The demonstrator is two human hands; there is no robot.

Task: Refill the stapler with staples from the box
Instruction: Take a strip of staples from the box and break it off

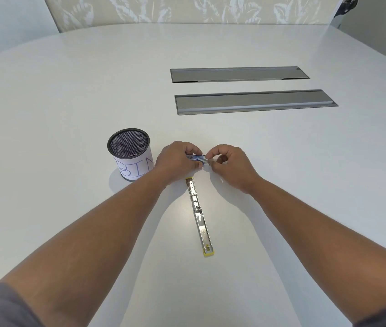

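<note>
Black mesh cup (pixel 128 155) with a paper wrap lettered "BIN" stands at left on the white bench (pixel 69 95), just beside the left wrist; probably parked there for scraps, within easy reach.

Left hand (pixel 178 159) grips the small blue-and-white staple box (pixel 196 158), fingers curled over the top, thumb underneath, lifted just off the bench. Likely just steadying it so the other hand can work the open end.

Right hand (pixel 228 162) pinches at the box's right end, where a pale tray or a strip of staples sticks out; too small to tell which. Looks like the step of drawing staples out.

Stapler (pixel 199 214) lies flat on the bench below and between the two hands, hinged fully open into one long line, bare metal facing up, yellow ends. Nobody touches it. Laid open that way, the channel sits ready for a strip to drop in; no staples seen in it yet.

Two grey recessed panels (pixel 255 101) sit farther back on the right, well apart.
</note>
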